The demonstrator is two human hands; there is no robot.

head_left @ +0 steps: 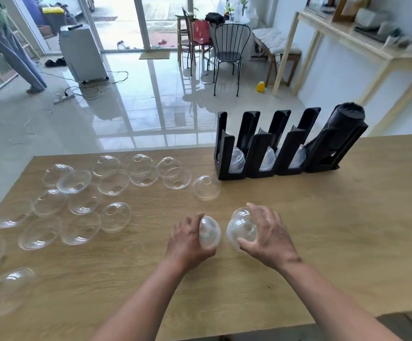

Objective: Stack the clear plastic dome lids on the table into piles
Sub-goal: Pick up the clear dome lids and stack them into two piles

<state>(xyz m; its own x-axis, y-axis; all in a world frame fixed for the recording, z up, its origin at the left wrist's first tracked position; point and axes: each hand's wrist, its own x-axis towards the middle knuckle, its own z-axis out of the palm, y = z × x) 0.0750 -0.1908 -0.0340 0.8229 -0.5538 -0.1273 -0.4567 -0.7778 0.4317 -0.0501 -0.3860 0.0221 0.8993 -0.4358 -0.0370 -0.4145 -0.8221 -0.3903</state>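
My left hand (187,238) grips a clear plastic dome lid (211,232) just above the wooden table (323,217), with its dome turned to the right. My right hand (265,233) holds a second clear dome lid (240,226), fingers over its top and thumb under its rim. The two lids face each other a small gap apart. Several more clear dome lids (84,200) lie scattered on the left half of the table. A single lid (206,187) sits alone near the rack.
A black slotted rack (259,148) stands at the table's far edge with clear lids in three slots and a stack of black lids (340,126) in the rightmost. Beyond the table are a tiled floor, chairs and a person standing at far left.
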